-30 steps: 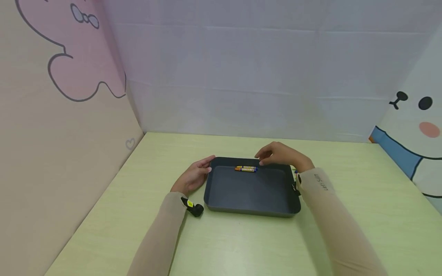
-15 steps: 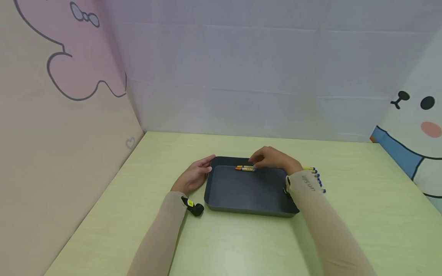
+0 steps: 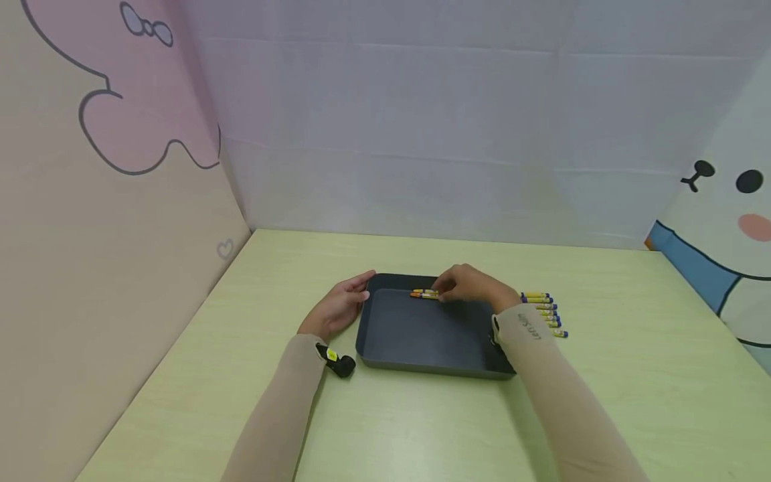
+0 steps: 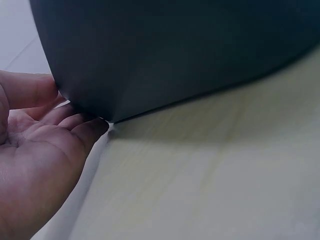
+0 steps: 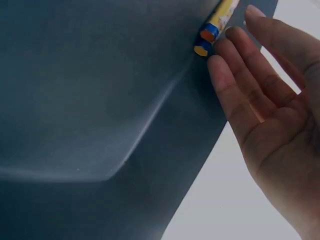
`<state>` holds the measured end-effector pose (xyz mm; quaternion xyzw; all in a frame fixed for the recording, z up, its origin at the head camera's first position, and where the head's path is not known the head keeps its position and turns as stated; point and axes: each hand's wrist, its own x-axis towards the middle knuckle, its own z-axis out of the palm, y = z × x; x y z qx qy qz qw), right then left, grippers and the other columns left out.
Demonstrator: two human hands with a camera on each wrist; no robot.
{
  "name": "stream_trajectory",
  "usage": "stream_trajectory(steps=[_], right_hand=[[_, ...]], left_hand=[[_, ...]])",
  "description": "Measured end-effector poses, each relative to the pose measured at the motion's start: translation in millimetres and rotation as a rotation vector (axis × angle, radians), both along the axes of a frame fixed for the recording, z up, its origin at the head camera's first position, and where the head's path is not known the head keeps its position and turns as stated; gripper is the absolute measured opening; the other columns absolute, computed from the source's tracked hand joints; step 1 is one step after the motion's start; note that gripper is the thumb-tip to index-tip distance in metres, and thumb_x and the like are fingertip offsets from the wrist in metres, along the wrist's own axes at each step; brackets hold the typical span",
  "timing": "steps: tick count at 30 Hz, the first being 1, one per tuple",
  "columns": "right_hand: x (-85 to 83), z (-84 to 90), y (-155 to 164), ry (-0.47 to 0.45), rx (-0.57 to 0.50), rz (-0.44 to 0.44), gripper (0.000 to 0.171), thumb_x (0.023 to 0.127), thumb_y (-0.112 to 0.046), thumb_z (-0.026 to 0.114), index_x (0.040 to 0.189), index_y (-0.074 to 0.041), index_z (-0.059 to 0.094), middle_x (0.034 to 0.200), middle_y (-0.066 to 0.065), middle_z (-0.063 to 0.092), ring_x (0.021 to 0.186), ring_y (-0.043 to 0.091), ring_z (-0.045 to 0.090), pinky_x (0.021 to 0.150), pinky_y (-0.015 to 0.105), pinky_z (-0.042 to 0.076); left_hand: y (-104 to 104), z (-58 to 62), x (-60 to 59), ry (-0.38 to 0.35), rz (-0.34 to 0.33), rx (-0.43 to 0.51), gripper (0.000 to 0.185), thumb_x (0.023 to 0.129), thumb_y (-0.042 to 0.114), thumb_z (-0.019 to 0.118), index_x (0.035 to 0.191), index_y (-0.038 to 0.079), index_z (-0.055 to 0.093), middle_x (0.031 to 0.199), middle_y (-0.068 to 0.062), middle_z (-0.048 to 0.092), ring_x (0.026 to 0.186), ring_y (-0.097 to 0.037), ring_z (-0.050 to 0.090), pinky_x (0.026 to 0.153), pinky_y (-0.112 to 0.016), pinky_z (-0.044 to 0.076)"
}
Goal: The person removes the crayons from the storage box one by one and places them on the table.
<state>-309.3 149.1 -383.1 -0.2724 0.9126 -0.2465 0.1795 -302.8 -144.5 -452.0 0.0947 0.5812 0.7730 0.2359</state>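
Note:
A dark grey tray [image 3: 421,338] lies on the pale green table. Two or three yellow and orange crayons [image 3: 423,293] lie inside it along the far wall. My right hand [image 3: 459,288] is over the tray's far side, its straight fingers [image 5: 227,75] reaching the blue ends of the crayons [image 5: 214,27]. It holds nothing. My left hand [image 3: 346,302] rests against the tray's far left corner, with relaxed fingers [image 4: 75,125] touching the outer wall [image 4: 175,55].
Several more yellow crayons with blue ends [image 3: 543,312] lie in a row on the table just right of the tray. Printed panels close in the table at the left, back and right. The table [image 3: 421,428] stretches on in front of the tray.
My right hand has moved left and down into the tray, onto the crayons there. That uncovered the row of crayons on the table. The left hand stayed put.

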Motion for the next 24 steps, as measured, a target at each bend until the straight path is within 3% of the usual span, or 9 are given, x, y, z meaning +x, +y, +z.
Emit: stream_trajectory(steps=[12,24], right_hand=[[1.7,-5.6,-7.1,0.061,0.066,0.024,0.03,0.091,-0.007,0.063,0.121,0.0,0.064,0.112,0.016,0.067,0.102,0.028,0.063,0.084,0.036,0.053],[6.1,-9.0,-12.8,0.098,0.108,0.012,0.025,0.091,-0.008,0.064,0.116,-0.003,0.067,0.099,0.009,0.065,0.084,0.017,0.059,0.076,0.035,0.051]], left_hand=[[0.9,-0.9,-0.8,0.005,0.005,0.004,0.059,0.098,-0.01,0.033,0.153,0.003,0.018,0.162,-0.01,0.009,0.149,-0.022,0.01,0.119,-0.04,0.015],[0.5,-0.9,0.6,0.0,0.011,0.005,0.059,0.098,-0.011,0.034,0.153,0.003,0.02,0.162,-0.009,0.009,0.149,-0.021,0.008,0.12,-0.04,0.013]])
